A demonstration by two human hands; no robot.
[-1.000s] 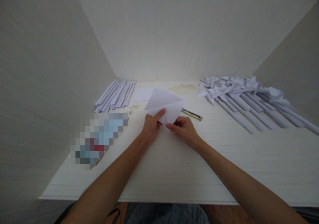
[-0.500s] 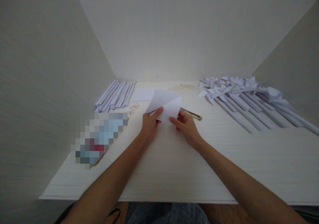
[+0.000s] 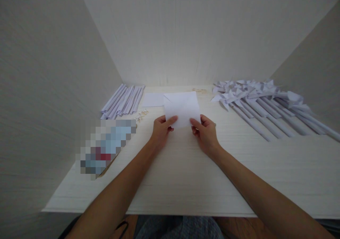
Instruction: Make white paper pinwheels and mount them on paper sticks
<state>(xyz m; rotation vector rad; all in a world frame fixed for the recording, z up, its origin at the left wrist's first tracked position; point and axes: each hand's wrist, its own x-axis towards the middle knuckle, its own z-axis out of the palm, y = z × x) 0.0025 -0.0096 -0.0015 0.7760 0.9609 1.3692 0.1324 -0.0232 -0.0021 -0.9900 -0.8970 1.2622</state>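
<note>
Since a second ago the white paper sheet [image 3: 182,108] has turned from a slanted, kite-like lie to square-on, and it now hides the utility knife that showed just right of it. Both hands have moved apart to its near corners.

Left hand [image 3: 160,130] pinches the near left corner, thumb on top, fingers curled under. Right hand [image 3: 206,132] pinches the near right corner the same way. Neither hand is spread flat. Forearms reach in from the near edge of the table [image 3: 186,182], converging toward the sheet, wrists low, near the tabletop.

The sheet sits at mid-table, far edge lifted slightly, a faint diagonal crease across its upper part — it looks doubled over, though I cannot tell how many layers.

Risk, as a judgement: with only two corner pinches the layers could slip out of line, so any crease pressed now may run crooked. A sideways tug could also tear a corner.

Around it: a small flat paper [image 3: 153,99] beyond, rolled paper sticks [image 3: 122,101] far left, finished paper pinwheels [image 3: 255,97] to the right, a blurred-out object [image 3: 106,145] near left.
</note>
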